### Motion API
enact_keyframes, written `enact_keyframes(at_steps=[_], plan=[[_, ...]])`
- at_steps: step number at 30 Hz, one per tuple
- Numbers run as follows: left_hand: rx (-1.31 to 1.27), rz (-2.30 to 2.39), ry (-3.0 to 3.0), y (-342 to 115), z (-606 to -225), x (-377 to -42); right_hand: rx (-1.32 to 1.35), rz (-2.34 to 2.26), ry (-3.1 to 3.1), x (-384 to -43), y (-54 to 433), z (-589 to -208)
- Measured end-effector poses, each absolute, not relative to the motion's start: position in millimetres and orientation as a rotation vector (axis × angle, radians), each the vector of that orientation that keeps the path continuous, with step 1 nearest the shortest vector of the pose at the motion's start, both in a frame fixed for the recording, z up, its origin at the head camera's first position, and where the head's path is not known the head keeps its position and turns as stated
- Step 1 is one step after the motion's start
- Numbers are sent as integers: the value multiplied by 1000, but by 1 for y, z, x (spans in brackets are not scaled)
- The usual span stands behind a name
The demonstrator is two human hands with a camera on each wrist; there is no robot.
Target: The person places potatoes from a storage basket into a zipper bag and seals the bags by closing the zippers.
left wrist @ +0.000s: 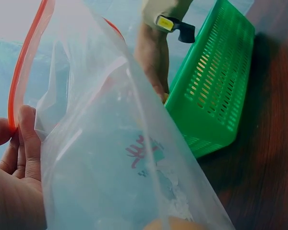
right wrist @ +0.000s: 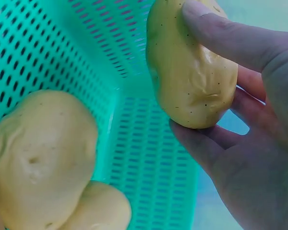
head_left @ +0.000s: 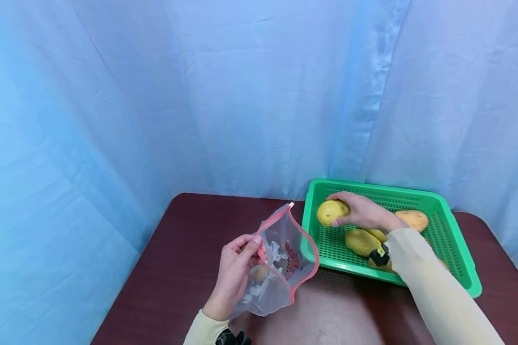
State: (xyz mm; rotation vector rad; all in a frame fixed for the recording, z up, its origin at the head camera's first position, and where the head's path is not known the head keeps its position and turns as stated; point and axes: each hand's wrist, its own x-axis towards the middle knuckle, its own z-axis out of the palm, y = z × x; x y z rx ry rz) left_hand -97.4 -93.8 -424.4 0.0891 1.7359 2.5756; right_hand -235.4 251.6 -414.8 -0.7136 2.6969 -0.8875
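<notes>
My left hand [head_left: 237,268] pinches the pink-edged rim of a clear zip bag [head_left: 280,268], whose mouth gapes toward the right. Inside the bag's lower part a yellowish rounded thing [left wrist: 175,224] shows through the plastic. With thumb and fingers my right hand [head_left: 364,211] grips a yellow potato [right wrist: 194,67] over the left end of a green basket [head_left: 457,249]. More potatoes lie in that basket: a large one [right wrist: 45,153] and a smaller one [right wrist: 98,211] show in the right wrist view, and another potato [head_left: 412,219] rests near the back.
The dark red-brown table [head_left: 190,239] carries the basket on its right side. Blue curtains [head_left: 250,96] hang behind it and along the left. Both forearms wear cream sleeves [head_left: 436,287] with black wrist cameras.
</notes>
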Motion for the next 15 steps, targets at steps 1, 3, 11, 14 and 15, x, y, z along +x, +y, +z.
enact_keyframes(at_steps=[1,3,11,14,15], plan=[[91,2576,1736,-94,-424,-98,-718,-893,2706,-234,251,-412],[95,2575,1734,-94,-424,-99,-721,-902,2727,-231,251,-406],[66,2565,1758,-97,-426,-100,-686,-989,2777,-214,246,-388],[62,2564,1760,-97,-427,-101,-664,-1020,2817,-203,244,-381],[62,2567,1760,-97,-427,-102,-652,-1033,2830,-199,243,-378]])
